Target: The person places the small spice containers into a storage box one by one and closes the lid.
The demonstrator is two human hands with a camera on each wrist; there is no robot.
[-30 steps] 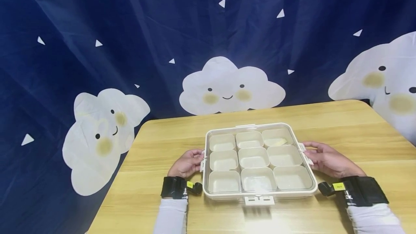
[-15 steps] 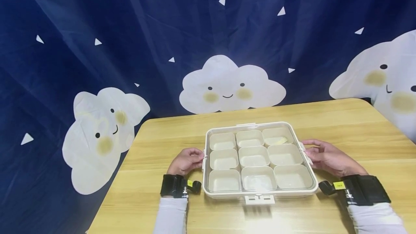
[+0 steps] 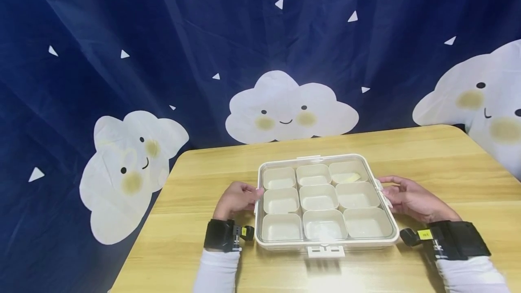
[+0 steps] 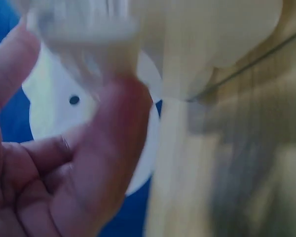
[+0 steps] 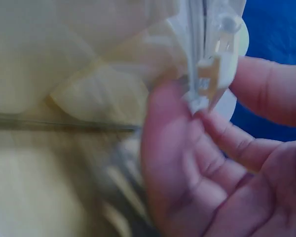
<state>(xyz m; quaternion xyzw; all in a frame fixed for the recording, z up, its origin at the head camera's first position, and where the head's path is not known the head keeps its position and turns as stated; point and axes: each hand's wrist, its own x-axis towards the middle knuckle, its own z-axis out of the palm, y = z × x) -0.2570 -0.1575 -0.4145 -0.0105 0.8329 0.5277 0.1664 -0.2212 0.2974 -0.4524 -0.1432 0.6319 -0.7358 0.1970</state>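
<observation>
A cream storage box with a see-through lid lies on the table, its inside divided into several square cups. My left hand is at its left side, thumb and a finger around the blurred side latch. On the opposite side my right hand pinches the right latch between thumb and fingers. A front latch sticks out toward me, touched by neither hand. Under the lid, a small pale yellow piece shows in the far right cup.
The wooden table has rounded far corners. Behind it hangs a dark blue curtain printed with smiling clouds. Black wrist straps with small cameras sit close to the box's front corners.
My left hand has shifted slightly right and its fingertip now reaches over the box's left rim. The right hand and the box have stayed in place.
</observation>
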